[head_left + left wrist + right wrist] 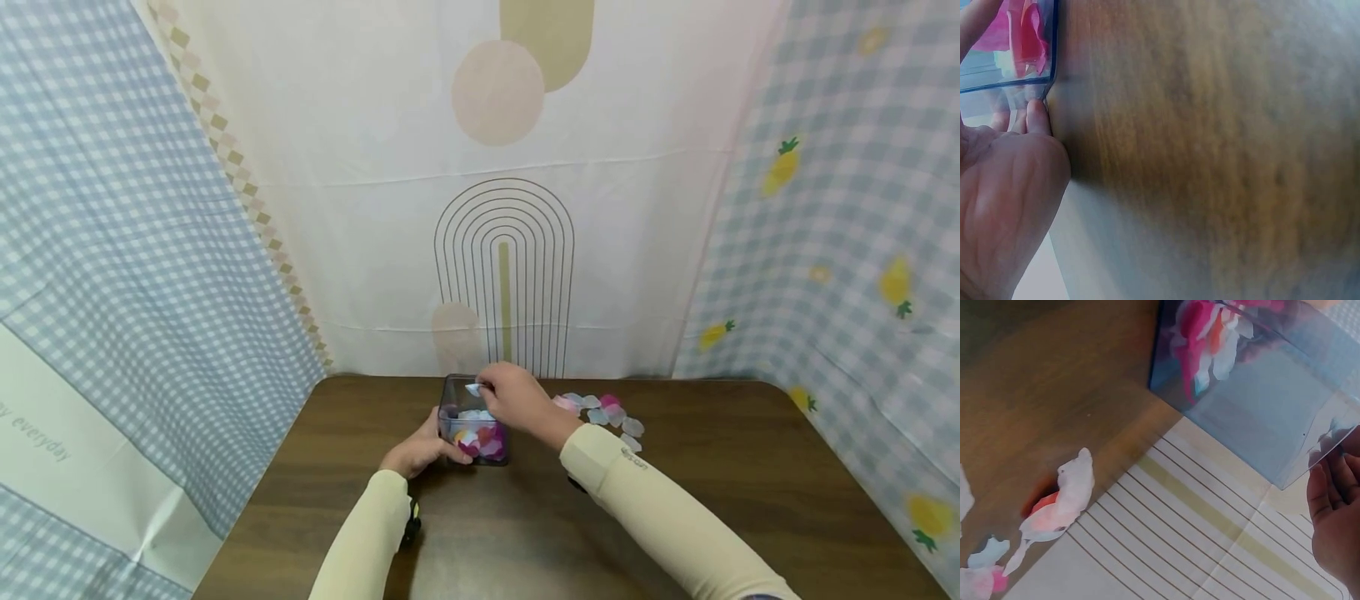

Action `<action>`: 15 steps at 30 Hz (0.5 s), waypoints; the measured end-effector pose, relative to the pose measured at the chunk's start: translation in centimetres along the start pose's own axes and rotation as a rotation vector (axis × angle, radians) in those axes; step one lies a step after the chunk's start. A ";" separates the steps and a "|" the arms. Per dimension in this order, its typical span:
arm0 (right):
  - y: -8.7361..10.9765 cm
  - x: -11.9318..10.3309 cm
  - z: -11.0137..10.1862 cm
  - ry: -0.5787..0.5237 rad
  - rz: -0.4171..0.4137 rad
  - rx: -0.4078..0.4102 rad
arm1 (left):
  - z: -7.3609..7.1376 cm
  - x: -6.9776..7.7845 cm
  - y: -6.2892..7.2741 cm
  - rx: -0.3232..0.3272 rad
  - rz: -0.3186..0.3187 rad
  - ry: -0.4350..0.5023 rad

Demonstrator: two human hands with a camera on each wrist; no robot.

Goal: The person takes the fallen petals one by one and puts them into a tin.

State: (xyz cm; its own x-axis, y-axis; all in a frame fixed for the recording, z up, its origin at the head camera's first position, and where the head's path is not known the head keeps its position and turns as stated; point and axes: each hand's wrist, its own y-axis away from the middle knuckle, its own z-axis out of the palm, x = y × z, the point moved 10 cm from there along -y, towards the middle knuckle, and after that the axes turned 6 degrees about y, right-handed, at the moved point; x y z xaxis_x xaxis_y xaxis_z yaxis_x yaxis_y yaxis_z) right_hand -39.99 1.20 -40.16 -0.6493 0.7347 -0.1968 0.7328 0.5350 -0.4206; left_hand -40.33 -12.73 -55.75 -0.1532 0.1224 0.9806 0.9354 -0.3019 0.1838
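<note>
A clear, smoke-tinted plastic box [456, 400] stands on the wooden table near its far edge. Pink, purple, orange and white petals [489, 443] fill its lower part. My left hand [417, 450] grips the box at its left side, thumb along the front near the bottom; in the left wrist view its fingers [1037, 115] reach behind the box's lower edge. Over the open top, my right hand [516, 398] pinches a pale bluish-white petal [473, 389]. The right wrist view has that hand [1338, 515] at the rim, its held petal partly seen through the wall.
Right of the box, several loose white and pink petals [613, 413] lie scattered on the table [712, 467], some beneath or beside the right forearm. A white patterned cloth [375, 250] hangs just behind the table, with checked cloths [810, 275] at both sides.
</note>
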 end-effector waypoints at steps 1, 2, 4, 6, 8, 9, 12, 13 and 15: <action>-0.3 -0.1 0.2 0.003 0.001 -0.020 | -0.1 -0.1 0.0 0.000 -0.001 0.000; -0.7 -0.2 0.4 0.004 0.001 -0.039 | -0.1 -0.1 0.0 0.000 -0.006 0.002; -1.3 -0.5 0.9 -0.004 -0.007 -0.078 | -0.1 -0.1 -0.1 -0.001 -0.007 0.004; -1.7 -0.9 1.3 -0.018 -0.017 -0.112 | -0.1 -0.1 0.0 -0.003 -0.011 0.001; -2.1 -1.2 1.8 -0.036 -0.029 -0.134 | -0.1 0.0 0.0 -0.006 -0.013 -0.003; -2.2 -1.2 2.1 -0.047 -0.028 -0.145 | -0.1 0.0 0.0 -0.008 -0.013 -0.003; -2.4 -1.0 3.2 -0.068 -0.008 -0.171 | 0.1 0.0 0.1 -0.015 -0.011 -0.001; -2.5 -0.9 3.5 -0.075 0.005 -0.178 | 0.1 0.1 0.1 -0.018 -0.010 0.001; -2.4 -0.6 4.0 -0.087 0.034 -0.188 | 0.2 0.1 0.1 -0.025 -0.006 0.006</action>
State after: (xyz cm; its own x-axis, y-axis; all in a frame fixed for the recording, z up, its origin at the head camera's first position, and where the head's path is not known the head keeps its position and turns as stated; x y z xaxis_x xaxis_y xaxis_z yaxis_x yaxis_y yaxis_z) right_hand -42.19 -2.19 -42.56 -0.6328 0.7189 -0.2874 0.7743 0.5849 -0.2417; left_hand -40.18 -12.53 -55.63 -0.1605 0.1181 0.9799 0.9263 -0.3250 0.1909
